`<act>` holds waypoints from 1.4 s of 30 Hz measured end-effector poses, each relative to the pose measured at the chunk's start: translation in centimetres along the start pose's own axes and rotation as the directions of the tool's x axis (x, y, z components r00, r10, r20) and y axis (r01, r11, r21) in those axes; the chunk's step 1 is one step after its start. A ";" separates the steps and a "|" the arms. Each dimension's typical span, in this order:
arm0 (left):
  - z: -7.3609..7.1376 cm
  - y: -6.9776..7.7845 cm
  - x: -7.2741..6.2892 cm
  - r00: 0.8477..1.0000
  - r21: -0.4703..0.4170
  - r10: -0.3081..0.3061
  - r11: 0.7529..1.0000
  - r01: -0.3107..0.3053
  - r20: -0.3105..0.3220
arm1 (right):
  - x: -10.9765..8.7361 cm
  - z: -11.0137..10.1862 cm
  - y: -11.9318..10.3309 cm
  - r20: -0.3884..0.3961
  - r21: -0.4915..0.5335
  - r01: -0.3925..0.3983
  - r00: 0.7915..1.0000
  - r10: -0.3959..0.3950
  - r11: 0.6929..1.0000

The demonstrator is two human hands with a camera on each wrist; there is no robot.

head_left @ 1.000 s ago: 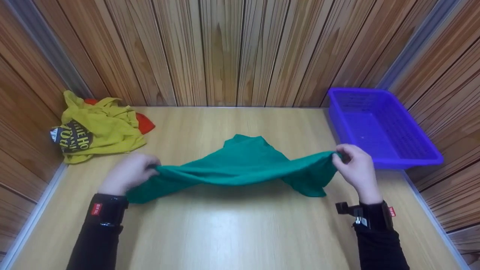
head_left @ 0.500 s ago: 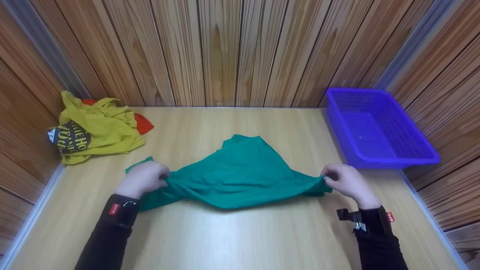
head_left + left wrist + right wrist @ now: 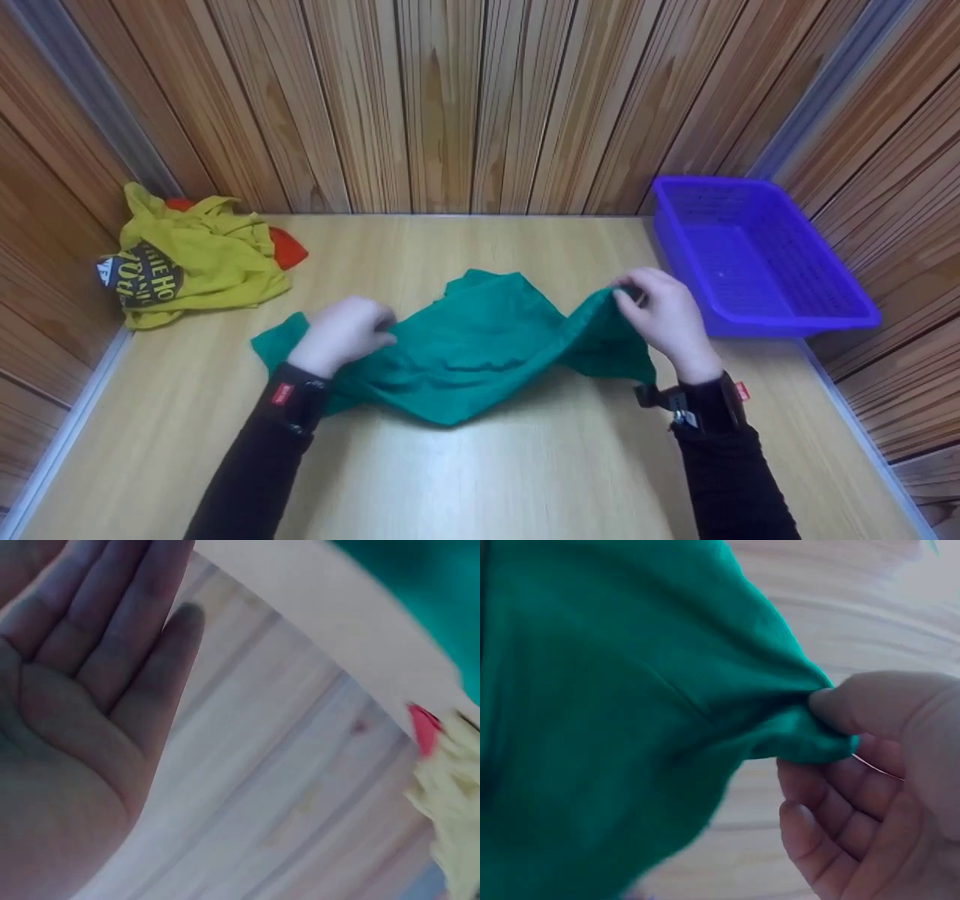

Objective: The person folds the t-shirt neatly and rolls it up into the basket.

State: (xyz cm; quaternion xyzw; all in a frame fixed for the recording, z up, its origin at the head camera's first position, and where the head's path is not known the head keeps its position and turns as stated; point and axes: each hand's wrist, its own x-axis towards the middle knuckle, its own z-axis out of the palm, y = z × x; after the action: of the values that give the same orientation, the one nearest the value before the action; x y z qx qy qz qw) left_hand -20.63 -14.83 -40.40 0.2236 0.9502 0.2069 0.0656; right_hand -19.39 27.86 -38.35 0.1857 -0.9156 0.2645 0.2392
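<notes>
Green cloth (image 3: 472, 330) lifted higher at end right fingers (image 3: 806, 784) pinch; left fingers (image 3: 166, 667) extended; purple basket (image 3: 787, 322) near (inside visible).

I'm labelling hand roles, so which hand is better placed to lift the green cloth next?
Probably the right. The right hand already pinches the green cloth by a raised edge. The left hand is over the cloth's other side, its palm open in its wrist view, with no grip visible.

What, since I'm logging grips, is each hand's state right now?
Left hand: open, over the green cloth; no grip visible.
Right hand: closed, pinching the green cloth between thumb and fingers.
</notes>
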 end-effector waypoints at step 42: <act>1.9 10.3 7.1 0.928 -0.356 -0.070 0.932 -0.071 -0.367 | 3.7 1.9 -3.2 -0.078 0.251 -0.052 0.994 0.074 0.967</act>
State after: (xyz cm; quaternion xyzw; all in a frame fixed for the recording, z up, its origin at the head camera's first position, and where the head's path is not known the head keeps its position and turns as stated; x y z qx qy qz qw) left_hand -22.47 -2.54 -38.02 0.1644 0.8904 0.4175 -0.0764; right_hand -21.52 23.43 -36.54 0.1734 -0.8694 0.3924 0.2450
